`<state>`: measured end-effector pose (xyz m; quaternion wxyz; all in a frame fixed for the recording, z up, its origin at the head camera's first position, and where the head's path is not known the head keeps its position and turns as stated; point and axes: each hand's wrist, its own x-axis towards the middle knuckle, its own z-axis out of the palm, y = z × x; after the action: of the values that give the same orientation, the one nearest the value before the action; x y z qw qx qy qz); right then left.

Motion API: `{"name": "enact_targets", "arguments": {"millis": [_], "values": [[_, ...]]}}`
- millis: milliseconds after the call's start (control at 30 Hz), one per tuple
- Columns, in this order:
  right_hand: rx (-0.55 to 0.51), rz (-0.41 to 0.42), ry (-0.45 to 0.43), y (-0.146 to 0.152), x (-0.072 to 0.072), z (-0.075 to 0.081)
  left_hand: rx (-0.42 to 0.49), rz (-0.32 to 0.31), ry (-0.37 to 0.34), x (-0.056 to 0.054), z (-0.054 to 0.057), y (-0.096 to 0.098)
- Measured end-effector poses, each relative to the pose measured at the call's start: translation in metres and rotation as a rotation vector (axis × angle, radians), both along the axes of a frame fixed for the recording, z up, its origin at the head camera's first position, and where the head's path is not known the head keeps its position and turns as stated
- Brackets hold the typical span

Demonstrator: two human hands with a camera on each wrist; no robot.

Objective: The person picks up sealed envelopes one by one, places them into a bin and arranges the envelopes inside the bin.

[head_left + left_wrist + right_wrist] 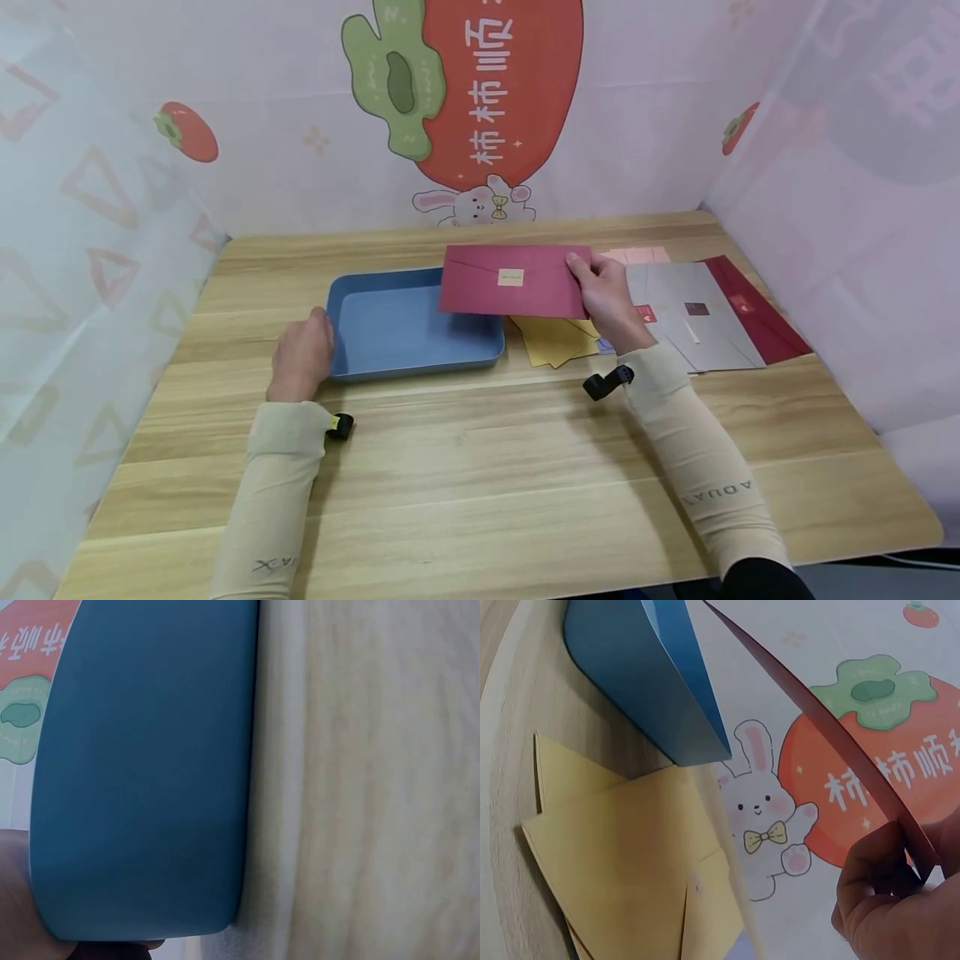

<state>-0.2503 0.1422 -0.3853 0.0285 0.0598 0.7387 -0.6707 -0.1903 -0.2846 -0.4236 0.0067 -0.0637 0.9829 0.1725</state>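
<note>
My right hand pinches a dark red envelope near its right end, thumb on top and fingers beneath. The envelope carries a small pale label and hangs over the right part of a blue tray. In the right wrist view the envelope shows edge-on, above the tray's wall. At the tray's left end, my left hand grips the rim; its fingers are partly hidden there. The left wrist view is mostly filled by the tray's outer wall.
Several yellow envelopes lie right of the tray, partly under the held one. Farther right are a grey envelope, a dark red envelope and pink paper. A printed cloth backs the wooden table.
</note>
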Motion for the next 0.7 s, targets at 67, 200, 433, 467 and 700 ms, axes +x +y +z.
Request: {"name": "enact_targets", "arguments": {"millis": [67, 200, 433, 467, 700], "values": [[-0.005, 0.003, 0.001, -0.004, -0.001, 0.0, 0.0, 0.0, 0.0, 0.0, 0.0, 0.0], [-0.018, 0.012, 0.001, -0.009, -0.002, -0.001, -0.008, -0.004, 0.009, 0.0, 0.0, 0.0], [-0.02, 0.05, 0.009, -0.022, -0.004, -0.002, -0.022, 0.0, 0.003, 0.001, 0.0, 0.001], [-0.018, 0.054, 0.012, -0.024, -0.004, -0.002, -0.023, 0.002, 0.001, 0.001, 0.0, 0.001], [0.002, 0.084, 0.034, -0.035, -0.006, -0.002, -0.027, 0.013, -0.006, 0.001, 0.001, 0.001]]}}
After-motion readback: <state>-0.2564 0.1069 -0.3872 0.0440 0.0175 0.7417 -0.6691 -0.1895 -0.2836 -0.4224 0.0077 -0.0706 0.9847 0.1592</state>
